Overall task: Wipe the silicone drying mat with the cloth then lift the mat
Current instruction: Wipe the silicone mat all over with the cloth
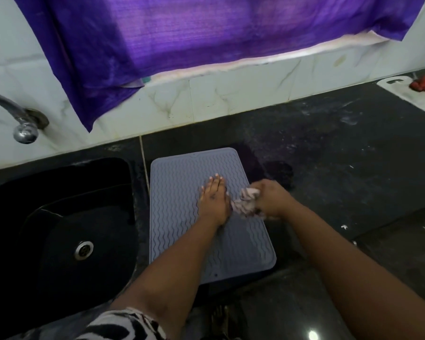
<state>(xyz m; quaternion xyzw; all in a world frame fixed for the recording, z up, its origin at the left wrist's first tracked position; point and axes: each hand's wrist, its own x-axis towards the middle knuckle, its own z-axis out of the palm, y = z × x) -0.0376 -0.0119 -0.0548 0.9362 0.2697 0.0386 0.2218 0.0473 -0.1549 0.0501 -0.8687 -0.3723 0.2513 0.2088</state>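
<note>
A grey silicone drying mat (177, 217) with wavy ridges lies flat on the black counter, just right of the sink. My left hand (214, 200) rests palm down on the middle of the mat, fingers spread and pointing away from me. My right hand (270, 200) is at the mat's right edge, fist closed around a bunched pale patterned cloth (245, 202). The cloth touches the mat beside my left hand. My forearms hide parts of the mat's lower half.
A black sink (59, 231) with a metal drain sits at the left, with a chrome tap (22, 126) above it. A purple curtain (182, 45) hangs over the tiled wall. At the far right lies a white cutting board (407, 94) with a red object.
</note>
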